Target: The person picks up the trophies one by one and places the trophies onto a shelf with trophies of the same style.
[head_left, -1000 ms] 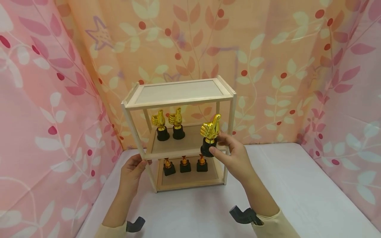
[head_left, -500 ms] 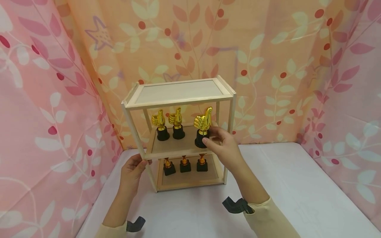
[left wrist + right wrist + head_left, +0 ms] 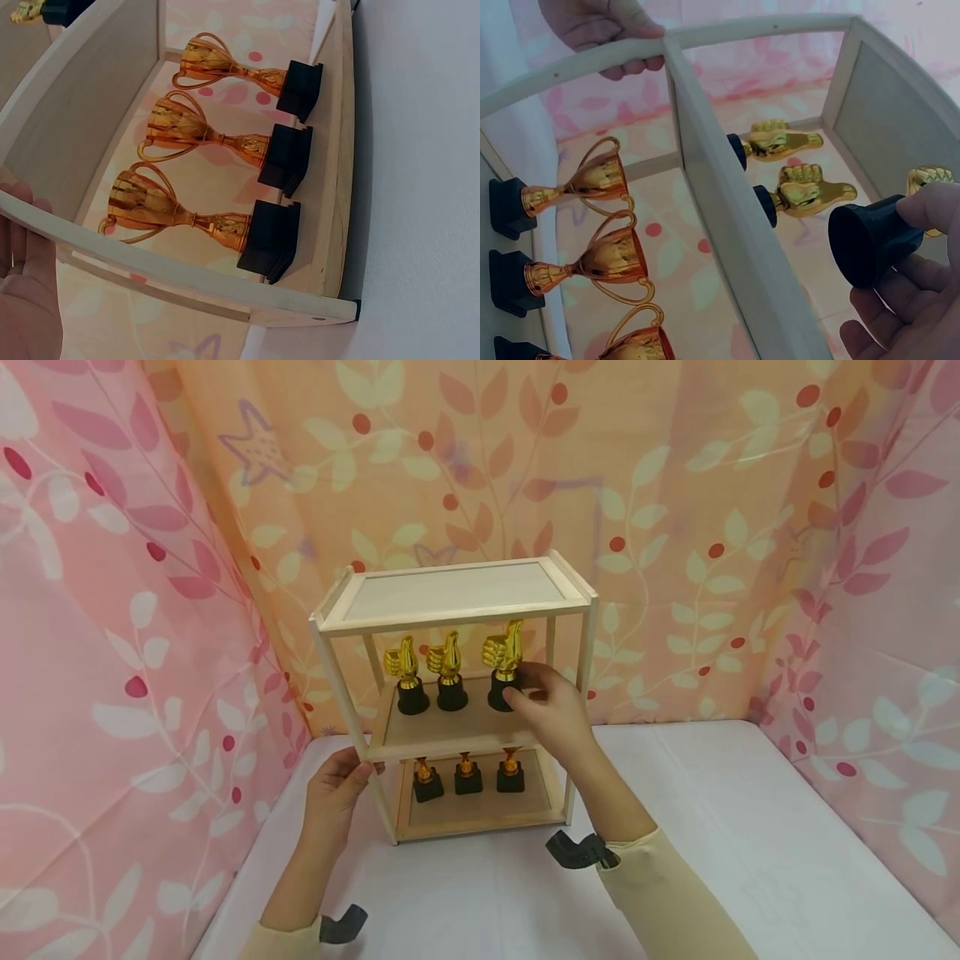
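Note:
My right hand [image 3: 557, 714] pinches the black base of a gold thumbs-up trophy [image 3: 504, 650] between thumb and fingers, inside the upper bay of a small wooden shelf rack [image 3: 457, 748]. In the right wrist view the underside of that black base [image 3: 853, 246] shows, off the middle board. Two matching thumbs-up trophies, one at the left [image 3: 407, 662] and one beside it [image 3: 447, 658], stand on the middle board. At the rack's left front post, my left hand [image 3: 333, 792] grips the wood at middle-board height.
Three orange-gold cup trophies with black bases, among them a front one [image 3: 214, 221], stand in a row on the bottom board. The rack's top panel [image 3: 453, 591] overhangs the upper bay. Floral curtains [image 3: 675, 568] surround the white table [image 3: 712, 827].
My right hand has carried the thumbs-up trophy left and deeper into the upper bay, towards the two standing ones. My left hand has stayed on the post.

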A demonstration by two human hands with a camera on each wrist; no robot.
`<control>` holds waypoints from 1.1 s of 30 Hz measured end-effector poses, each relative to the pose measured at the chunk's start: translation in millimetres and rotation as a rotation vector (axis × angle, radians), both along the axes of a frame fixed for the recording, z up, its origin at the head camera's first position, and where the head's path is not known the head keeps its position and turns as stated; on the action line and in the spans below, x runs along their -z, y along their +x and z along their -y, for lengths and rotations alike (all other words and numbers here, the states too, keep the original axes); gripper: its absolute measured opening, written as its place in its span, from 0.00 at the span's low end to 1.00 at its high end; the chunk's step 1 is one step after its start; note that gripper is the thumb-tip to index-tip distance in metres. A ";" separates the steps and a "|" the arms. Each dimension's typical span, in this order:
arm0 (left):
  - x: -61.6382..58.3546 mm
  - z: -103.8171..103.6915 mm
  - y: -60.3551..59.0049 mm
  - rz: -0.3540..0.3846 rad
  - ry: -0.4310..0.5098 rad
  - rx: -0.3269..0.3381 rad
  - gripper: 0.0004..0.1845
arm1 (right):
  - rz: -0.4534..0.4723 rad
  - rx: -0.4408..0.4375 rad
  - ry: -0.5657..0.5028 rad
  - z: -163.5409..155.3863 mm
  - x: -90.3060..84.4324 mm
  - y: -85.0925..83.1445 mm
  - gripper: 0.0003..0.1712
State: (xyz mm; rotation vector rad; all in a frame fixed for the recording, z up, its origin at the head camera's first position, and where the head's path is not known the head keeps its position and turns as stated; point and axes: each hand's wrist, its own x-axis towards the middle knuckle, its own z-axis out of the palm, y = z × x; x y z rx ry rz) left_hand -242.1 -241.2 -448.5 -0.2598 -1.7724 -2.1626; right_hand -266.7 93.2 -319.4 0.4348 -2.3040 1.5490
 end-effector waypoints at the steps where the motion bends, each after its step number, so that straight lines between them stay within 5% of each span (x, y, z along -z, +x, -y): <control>1: 0.2 -0.1 -0.1 -0.001 -0.001 -0.002 0.14 | 0.003 0.002 0.001 0.3 0.4 -2.3 0.29; 10: 1.9 0.3 -0.7 -0.016 0.015 0.011 0.11 | 0.100 -0.028 -0.059 3.8 3.2 -16.0 0.32; 33: 1.7 0.9 -1.1 -0.021 0.008 0.022 0.13 | 0.108 0.038 0.058 8.1 7.9 -52.7 0.27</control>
